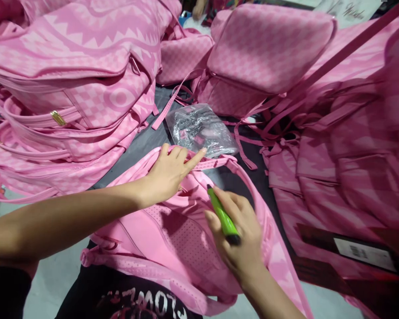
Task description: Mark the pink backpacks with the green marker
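A pink backpack (186,230) with dotted mesh padding and straps lies in front of me, its lower edge over my lap. My left hand (173,170) rests on its top edge, index finger stretched out to the right and the other fingers bent over the fabric. In my right hand (239,230) is a bright green tool (222,215) with a dark tip and a dark end, held between thumb and fingers. The tip points up and left, just over the fabric near the strap. Just beyond the backpack lies a clear plastic bag (201,130) with small dark and pink pieces inside.
Pink patterned backpacks (69,88) are stacked high at the left. Checkered pink bags (262,48) stand at the back, and more pink bags (335,164) are piled at the right beside a white label (364,254). Loose straps trail over the dark table (134,148).
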`<state>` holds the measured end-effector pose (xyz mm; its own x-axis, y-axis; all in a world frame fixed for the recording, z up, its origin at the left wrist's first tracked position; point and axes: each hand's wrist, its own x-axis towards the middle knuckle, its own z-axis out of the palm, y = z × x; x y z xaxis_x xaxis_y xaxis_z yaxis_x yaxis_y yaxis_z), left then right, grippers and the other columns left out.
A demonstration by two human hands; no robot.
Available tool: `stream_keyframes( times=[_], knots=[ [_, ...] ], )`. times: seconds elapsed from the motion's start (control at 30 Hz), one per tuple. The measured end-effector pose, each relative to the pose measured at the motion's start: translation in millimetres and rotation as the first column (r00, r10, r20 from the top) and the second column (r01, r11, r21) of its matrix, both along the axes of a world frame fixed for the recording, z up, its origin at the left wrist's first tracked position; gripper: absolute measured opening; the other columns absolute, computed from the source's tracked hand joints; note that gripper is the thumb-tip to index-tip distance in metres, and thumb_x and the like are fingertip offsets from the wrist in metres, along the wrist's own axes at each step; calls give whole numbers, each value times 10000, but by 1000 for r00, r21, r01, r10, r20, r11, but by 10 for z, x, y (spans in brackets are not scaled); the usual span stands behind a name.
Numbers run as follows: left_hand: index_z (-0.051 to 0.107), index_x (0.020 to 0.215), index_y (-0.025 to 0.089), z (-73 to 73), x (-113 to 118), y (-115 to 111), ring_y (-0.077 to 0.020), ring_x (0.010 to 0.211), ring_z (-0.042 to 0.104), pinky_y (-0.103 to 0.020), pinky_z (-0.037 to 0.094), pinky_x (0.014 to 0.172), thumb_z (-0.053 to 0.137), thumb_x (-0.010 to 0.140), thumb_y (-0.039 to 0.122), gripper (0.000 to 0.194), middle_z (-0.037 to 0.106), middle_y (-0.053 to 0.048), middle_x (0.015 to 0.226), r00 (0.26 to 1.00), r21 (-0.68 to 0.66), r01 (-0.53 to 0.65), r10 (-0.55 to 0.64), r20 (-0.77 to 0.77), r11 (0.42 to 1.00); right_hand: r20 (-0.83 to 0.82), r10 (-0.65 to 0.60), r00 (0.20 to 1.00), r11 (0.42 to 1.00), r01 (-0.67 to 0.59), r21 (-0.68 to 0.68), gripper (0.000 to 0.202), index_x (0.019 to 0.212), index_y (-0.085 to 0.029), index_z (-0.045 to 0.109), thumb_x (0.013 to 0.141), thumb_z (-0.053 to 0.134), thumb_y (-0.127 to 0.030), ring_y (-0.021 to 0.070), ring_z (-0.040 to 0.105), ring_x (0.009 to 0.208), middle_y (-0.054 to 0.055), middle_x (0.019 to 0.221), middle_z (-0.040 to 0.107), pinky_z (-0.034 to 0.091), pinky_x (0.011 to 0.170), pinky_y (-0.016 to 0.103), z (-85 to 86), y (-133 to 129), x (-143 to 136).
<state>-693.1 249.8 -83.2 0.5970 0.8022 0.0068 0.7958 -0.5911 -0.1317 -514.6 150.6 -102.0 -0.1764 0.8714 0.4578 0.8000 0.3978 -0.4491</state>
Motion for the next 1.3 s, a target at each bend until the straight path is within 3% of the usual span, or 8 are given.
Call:
stream_keyframes(
  times=[0.07, 0.13, 0.23, 0.3, 0.43, 0.8, 1.03, 1.3],
  knots=[
    [61, 1580, 176, -5, 1, -8, -324, 1190, 454, -490, 288, 1014, 659, 832, 351, 973, 489, -181, 1367, 1000, 20, 4, -4, 1, 1000, -120, 10, 993, 999, -14, -33, 251, 1157, -202, 619, 918, 588, -271, 219, 650, 881, 89, 992, 676, 533, 797, 360, 101, -57, 6],
    [67, 1580, 166, -6, 7, -16, -322, 1162, 466, -476, 306, 986, 638, 837, 318, 949, 511, -178, 1328, 1000, 30, -6, 7, -8, 1000, -240, 56, 969, 974, -106, -200, 161, 1050, -204, 655, 912, 603, -266, 188, 667, 811, 56, 922, 703, 536, 740, 312, 150, 31, -18],
    [94, 1578, 157, 5, 15, -36, -319, 1132, 475, -460, 322, 959, 641, 828, 316, 942, 531, -168, 1283, 999, 40, -27, 28, -21, 999, -321, 130, 938, 849, -272, -453, 140, 983, -193, 702, 895, 618, -263, 190, 682, 819, 53, 912, 726, 539, 733, 309, 162, 284, -48],
    [126, 1575, 160, 17, 18, -51, -314, 1117, 477, -461, 320, 963, 635, 830, 318, 916, 536, -161, 1265, 999, 51, -35, 36, -16, 998, -280, 214, 936, 799, -333, -501, 143, 977, -188, 719, 880, 623, -232, 199, 678, 856, 61, 929, 726, 537, 785, 334, 159, 401, -42],
    [155, 1573, 174, 28, 21, -62, -314, 1124, 466, -469, 295, 997, 612, 851, 347, 872, 529, -157, 1269, 999, 54, -36, 37, -18, 998, -180, 323, 929, 830, -370, -418, 181, 1037, -191, 713, 893, 602, -190, 193, 670, 902, 77, 1010, 713, 530, 831, 354, 149, 404, -10],
    [156, 1570, 168, 31, -5, -28, -324, 1134, 464, -481, 287, 1015, 598, 848, 311, 858, 513, -173, 1314, 999, 19, -38, 39, -19, 999, 17, 376, 926, 874, -349, -338, 138, 1016, -214, 694, 915, 607, -177, 218, 698, 944, 62, 1039, 750, 484, 854, 401, 173, 377, -106],
    [131, 1575, 198, 39, 10, -51, -313, 1124, 464, -475, 281, 1036, 598, 848, 291, 869, 508, -156, 1326, 998, 6, -62, 62, -9, 998, 84, 376, 923, 874, -323, -364, 148, 1010, -215, 697, 911, 591, -184, 222, 699, 924, 67, 1033, 753, 492, 833, 397, 204, 354, -123],
    [140, 1570, 173, 29, 5, -48, -310, 1095, 470, -482, 281, 1031, 564, 855, 261, 836, 519, -154, 1278, 998, 13, -55, 55, 10, 998, 149, 279, 949, 935, -233, -269, 176, 1021, -187, 697, 895, 576, -167, 241, 686, 885, 75, 1006, 750, 466, 811, 423, 145, 261, -217]
  ],
)
